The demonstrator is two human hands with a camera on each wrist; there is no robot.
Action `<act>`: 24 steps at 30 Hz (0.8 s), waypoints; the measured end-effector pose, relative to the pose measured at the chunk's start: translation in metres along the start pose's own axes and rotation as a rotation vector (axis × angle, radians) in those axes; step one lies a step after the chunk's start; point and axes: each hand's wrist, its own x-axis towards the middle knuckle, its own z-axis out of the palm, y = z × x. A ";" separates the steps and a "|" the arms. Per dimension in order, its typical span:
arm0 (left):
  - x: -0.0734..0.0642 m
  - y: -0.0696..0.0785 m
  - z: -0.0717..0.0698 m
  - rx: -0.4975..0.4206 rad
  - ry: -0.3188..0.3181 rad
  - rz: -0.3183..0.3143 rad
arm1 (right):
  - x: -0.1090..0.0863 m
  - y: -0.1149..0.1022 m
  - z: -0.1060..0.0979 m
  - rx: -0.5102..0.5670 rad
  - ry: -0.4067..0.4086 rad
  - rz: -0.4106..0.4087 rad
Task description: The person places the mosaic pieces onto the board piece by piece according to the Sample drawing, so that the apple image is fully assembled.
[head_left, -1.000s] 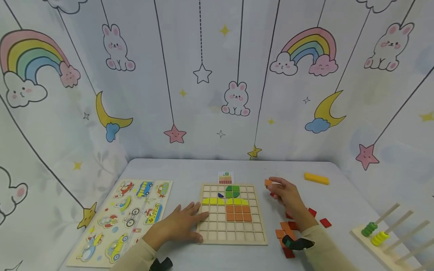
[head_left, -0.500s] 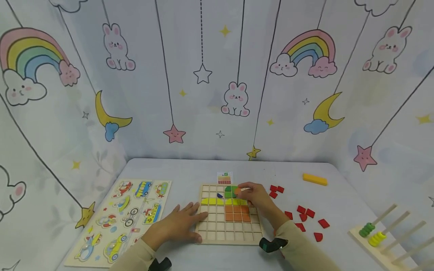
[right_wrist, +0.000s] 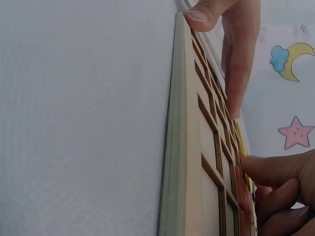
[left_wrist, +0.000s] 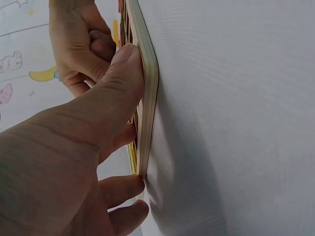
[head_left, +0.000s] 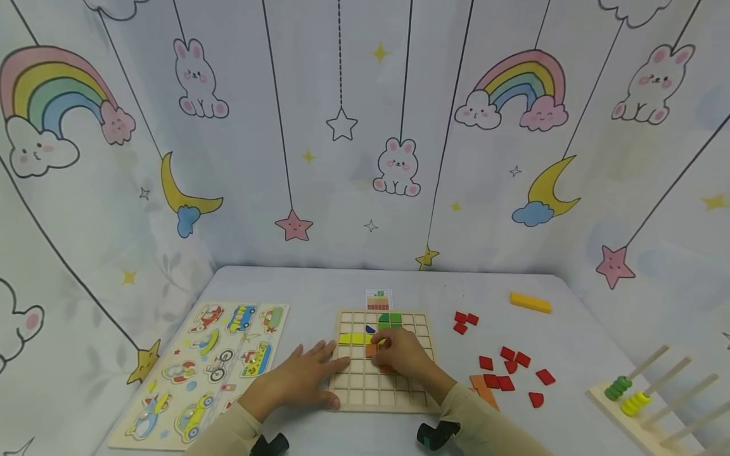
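Note:
A wooden grid board (head_left: pixel 356 399) lies on the table with yellow tiles (head_left: pixel 352 339), green tiles (head_left: pixel 390 319) and a small blue piece (head_left: pixel 370 329) in its cells. My right hand (head_left: pixel 406 356) pinches an orange square tile (head_left: pixel 371 349) at a cell just below the yellow row. It covers most of the orange tiles set in the board. Spread along the board's left edge, my left hand (head_left: pixel 302 379) rests with straight fingers; in the left wrist view its thumb (left_wrist: pixel 123 61) presses on the rim. A small picture card (head_left: pixel 379 299) lies behind the board.
Loose red tiles (head_left: pixel 505 383) and several orange tiles (head_left: pixel 483 392) lie right of the board. A yellow bar (head_left: pixel 531 303) is at the back right. A bead-peg stand (head_left: pixel 656 415) is at front right, and a vehicle picture puzzle (head_left: pixel 199 373) lies on the left.
My right hand has carried the orange tile leftward from beside the board, over the green tiles, down to a cell below the yellow row. My left hand has stayed in place.

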 end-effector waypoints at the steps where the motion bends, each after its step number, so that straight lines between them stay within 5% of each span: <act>1: 0.000 0.000 0.000 0.002 0.002 0.003 | 0.000 -0.001 0.001 -0.013 0.010 -0.007; 10: 0.002 0.001 -0.001 -0.005 0.000 0.011 | -0.009 0.002 -0.011 -0.019 0.041 -0.010; 18: 0.000 0.007 -0.004 -0.016 0.000 0.015 | -0.057 0.057 -0.093 0.341 0.194 0.209; 24: -0.002 0.003 -0.003 0.000 0.006 -0.003 | -0.095 0.096 -0.137 0.363 0.231 0.360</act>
